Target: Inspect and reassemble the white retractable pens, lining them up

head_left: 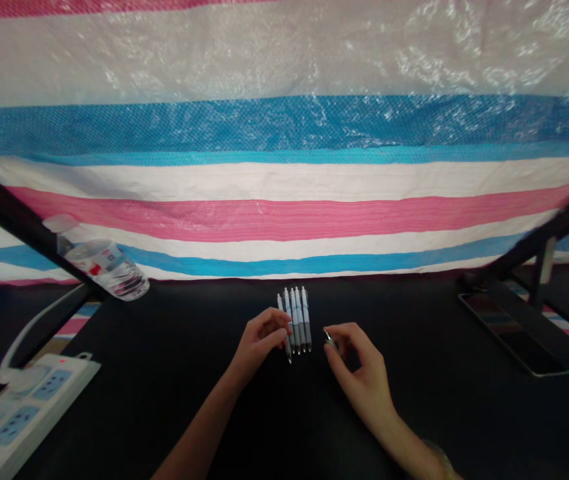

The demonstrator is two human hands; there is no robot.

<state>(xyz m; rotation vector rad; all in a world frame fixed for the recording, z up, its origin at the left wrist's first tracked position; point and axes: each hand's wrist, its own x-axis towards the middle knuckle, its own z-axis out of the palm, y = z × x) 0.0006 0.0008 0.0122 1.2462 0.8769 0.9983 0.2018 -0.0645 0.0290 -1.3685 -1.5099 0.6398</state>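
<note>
Several white-and-grey pens (298, 320) lie side by side on the black table (414, 400), tips toward me. My left hand (260, 341) rests at their left edge, its fingers curled onto the leftmost pen, which is tilted slightly. My right hand (359, 371) sits just right of the row, thumb and forefinger pinched on a small silvery part (329, 337) that I cannot name.
A clear water bottle (102, 262) lies tilted at the back left beside a black frame bar (19, 223). A white power strip (14, 417) with its cable is at the near left. A phone (512, 333) lies at the right. A striped tarpaulin (284, 167) hangs behind the table.
</note>
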